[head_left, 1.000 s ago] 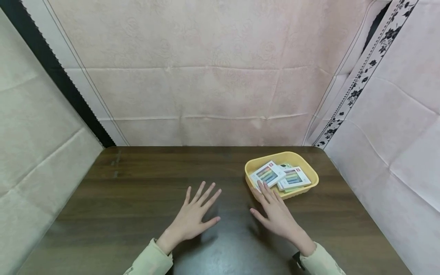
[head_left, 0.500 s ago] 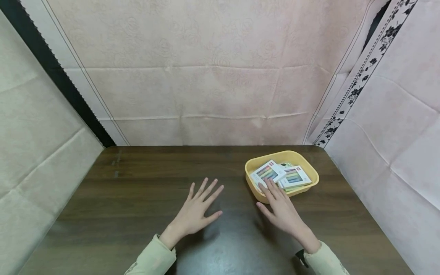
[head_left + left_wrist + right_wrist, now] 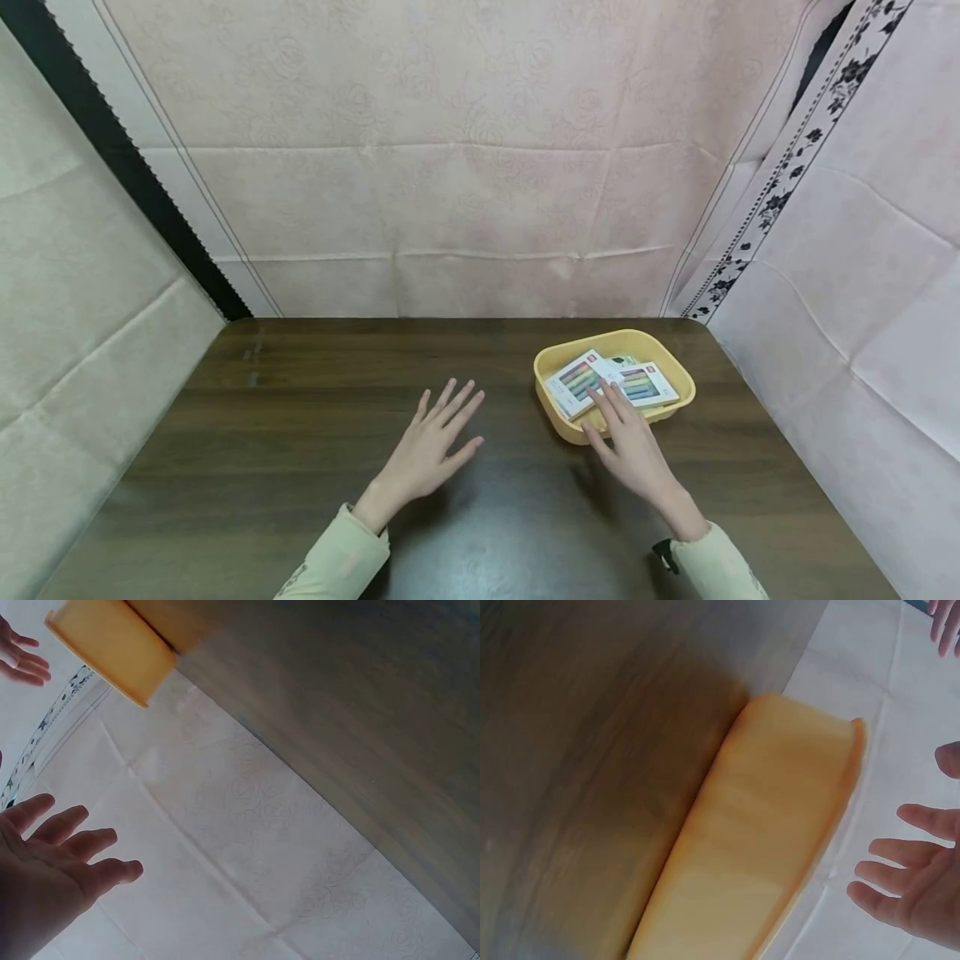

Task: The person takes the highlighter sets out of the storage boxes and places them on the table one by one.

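Note:
A yellow plastic basket (image 3: 553,360) stands on the right of the table, its outer wall (image 3: 742,825) filling the middle of the right wrist view. Inside lie white boxes (image 3: 583,379) with a window showing pastel-coloured sticks, marker-like, plus something green beneath. My right hand (image 3: 637,454) hovers over the basket's near rim, fingers spread and relaxed; in the right wrist view this hand (image 3: 922,877) holds nothing and stays apart from the wall. To the left, my left hand (image 3: 423,454) is held above the table with fingers extended, also holding nothing, as the left wrist view of the hand (image 3: 60,862) confirms.
The dark brown wooden table (image 3: 337,400) spreads around both hands. Pale cloth hangs (image 3: 450,208) behind its far edge and along both sides. A dark band (image 3: 150,183) runs down the left cloth, and a black floral border (image 3: 787,183) the right one.
My right hand has shifted rightward and slightly forward over the basket's near edge. The left hand has moved a little forward. Basket and boxes stay where they were.

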Action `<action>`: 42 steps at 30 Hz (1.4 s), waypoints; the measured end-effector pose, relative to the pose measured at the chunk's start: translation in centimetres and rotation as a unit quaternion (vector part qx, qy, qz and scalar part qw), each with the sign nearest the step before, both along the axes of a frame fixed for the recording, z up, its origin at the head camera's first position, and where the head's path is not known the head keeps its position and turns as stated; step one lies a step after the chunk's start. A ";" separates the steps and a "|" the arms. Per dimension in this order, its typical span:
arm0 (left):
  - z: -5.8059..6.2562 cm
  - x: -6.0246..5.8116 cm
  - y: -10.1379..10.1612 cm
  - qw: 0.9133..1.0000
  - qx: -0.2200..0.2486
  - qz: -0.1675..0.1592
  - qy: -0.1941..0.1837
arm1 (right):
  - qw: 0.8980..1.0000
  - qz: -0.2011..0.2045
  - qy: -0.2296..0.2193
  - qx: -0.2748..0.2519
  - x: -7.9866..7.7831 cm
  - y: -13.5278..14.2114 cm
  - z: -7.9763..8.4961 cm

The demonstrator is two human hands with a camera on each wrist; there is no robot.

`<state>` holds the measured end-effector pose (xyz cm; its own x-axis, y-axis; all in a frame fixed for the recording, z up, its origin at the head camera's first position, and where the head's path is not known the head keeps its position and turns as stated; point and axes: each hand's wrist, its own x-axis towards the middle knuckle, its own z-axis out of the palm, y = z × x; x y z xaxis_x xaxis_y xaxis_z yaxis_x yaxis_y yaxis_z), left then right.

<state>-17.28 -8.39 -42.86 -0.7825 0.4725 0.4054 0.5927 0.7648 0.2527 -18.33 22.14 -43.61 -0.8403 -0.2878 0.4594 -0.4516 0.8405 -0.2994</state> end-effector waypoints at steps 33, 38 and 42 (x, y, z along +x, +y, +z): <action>2.3 -2.0 3.1 0.993 0.045 -0.069 0.090 | 0.989 -0.102 0.073 -0.084 -5.9 6.2 0.0; 2.2 -2.6 3.6 0.990 0.043 -0.089 0.100 | 0.986 -0.129 0.033 -0.104 -6.6 7.1 0.0; 2.4 -3.1 4.2 0.988 0.035 -0.106 0.104 | 0.982 -0.147 0.014 -0.113 -7.3 7.7 -0.2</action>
<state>-20.39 -4.18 -40.45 -0.5656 0.5810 0.5853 0.7820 0.6032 0.1570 -25.67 29.88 -43.77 -0.8575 0.0784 0.5085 -0.2095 0.8495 -0.4843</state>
